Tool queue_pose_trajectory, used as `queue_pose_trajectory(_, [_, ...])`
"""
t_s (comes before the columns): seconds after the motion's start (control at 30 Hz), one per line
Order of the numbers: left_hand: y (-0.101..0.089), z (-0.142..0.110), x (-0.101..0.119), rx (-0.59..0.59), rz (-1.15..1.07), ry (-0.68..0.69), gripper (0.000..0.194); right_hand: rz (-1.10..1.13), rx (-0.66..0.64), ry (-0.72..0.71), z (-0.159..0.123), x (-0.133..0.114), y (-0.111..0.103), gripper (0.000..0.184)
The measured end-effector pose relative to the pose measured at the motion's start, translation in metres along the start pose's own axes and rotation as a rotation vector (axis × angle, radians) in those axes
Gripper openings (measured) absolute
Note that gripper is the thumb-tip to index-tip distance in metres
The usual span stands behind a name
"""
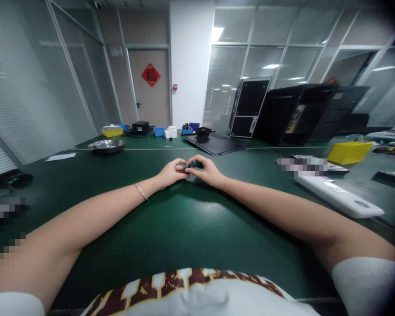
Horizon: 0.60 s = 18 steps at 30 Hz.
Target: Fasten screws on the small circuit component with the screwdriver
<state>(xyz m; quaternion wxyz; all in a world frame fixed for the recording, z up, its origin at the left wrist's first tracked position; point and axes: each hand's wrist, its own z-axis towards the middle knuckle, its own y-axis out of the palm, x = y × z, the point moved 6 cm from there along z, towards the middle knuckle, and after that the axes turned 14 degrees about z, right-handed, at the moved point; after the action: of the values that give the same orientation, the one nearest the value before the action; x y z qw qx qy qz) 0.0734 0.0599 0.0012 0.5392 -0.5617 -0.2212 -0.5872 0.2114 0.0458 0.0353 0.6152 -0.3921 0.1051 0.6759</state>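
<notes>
While both bare forearms reach forward over a dark green desk (184, 228), the scene runs left to right: far off, a yellow bin (112, 132) stands behind a steel bowl (108, 145), and a thin bracelet (140, 191) circles the left wrist. Three blue bins (159, 131) sit along the far end of the desk. At centre, the left hand (171, 173) and right hand (206, 171) meet, each grip clamped from its own side on one small green-and-black part (189, 164). Its long axis seems to lie side to side, though the fingers hide most of it, and neither hand is clearly nearer. Beyond, a flat black mat (213, 143) lies on the desk. Further right sit a second yellow bin (350, 152) and one long white plastic device (337, 196).
</notes>
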Motion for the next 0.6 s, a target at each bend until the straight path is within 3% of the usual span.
queue_pose_trajectory(0.6, [-0.0085, 0.0011, -0.0017, 0.04, 0.063, 0.005, 0.049, -0.248, 0.034, -0.063, 0.0002, 0.0, -0.0025, 0.018])
